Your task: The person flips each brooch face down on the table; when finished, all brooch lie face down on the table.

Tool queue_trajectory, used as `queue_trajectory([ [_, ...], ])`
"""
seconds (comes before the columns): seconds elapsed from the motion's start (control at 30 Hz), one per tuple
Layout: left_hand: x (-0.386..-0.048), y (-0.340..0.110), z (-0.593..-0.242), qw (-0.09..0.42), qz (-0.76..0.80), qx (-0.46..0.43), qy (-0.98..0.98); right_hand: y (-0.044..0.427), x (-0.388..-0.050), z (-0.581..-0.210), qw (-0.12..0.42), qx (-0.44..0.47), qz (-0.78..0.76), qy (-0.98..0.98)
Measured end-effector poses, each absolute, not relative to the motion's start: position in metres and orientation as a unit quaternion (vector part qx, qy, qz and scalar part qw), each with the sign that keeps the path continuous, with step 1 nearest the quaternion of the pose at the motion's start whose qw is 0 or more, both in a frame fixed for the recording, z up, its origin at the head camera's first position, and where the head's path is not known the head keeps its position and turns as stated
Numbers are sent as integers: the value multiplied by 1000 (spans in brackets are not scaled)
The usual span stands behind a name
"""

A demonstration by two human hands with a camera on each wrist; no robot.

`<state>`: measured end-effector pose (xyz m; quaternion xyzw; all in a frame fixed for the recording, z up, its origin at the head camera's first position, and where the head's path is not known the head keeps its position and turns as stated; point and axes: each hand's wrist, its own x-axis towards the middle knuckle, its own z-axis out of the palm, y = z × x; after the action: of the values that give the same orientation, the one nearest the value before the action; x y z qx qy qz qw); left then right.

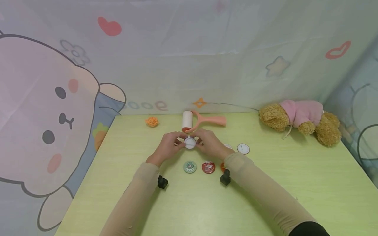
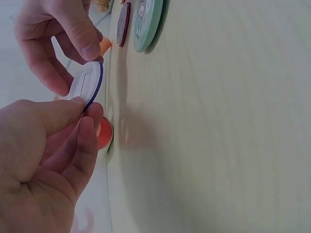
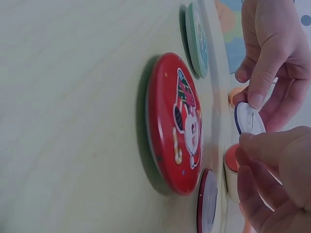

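Between both hands, off the table, is a round pin badge (image 1: 190,143), its white back with the pin facing up. Its edge looks dark blue in the left wrist view. My left hand (image 1: 169,146) pinches it on the left with thumb and fingers; my right hand (image 1: 209,142) pinches the opposite edge. Nearer me lie a green badge (image 1: 190,167) and a red badge (image 3: 176,124), picture sides up. An orange badge (image 1: 222,167) is partly covered by the right sleeve. Past the right wrist, a white-backed badge (image 1: 243,148) lies pin side up, with another (image 1: 227,146) half hidden.
Just beyond the hands lies a lint roller (image 1: 187,120) with a pink handle (image 1: 214,121). An orange crumpled-looking lump (image 1: 152,122) sits at the back left. A plush bear in pink (image 1: 304,113) lies at the back right. A printed cloth (image 1: 177,65) hangs behind the table.
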<state>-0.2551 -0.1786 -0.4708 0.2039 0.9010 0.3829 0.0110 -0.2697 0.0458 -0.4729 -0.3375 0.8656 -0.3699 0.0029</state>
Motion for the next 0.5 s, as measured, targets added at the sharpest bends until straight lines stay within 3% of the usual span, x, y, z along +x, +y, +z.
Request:
queue_trajectory([
  [0.5,-254,-181,-472,14,390,223,894,44,-272,-477,20,-348,-354,868],
])
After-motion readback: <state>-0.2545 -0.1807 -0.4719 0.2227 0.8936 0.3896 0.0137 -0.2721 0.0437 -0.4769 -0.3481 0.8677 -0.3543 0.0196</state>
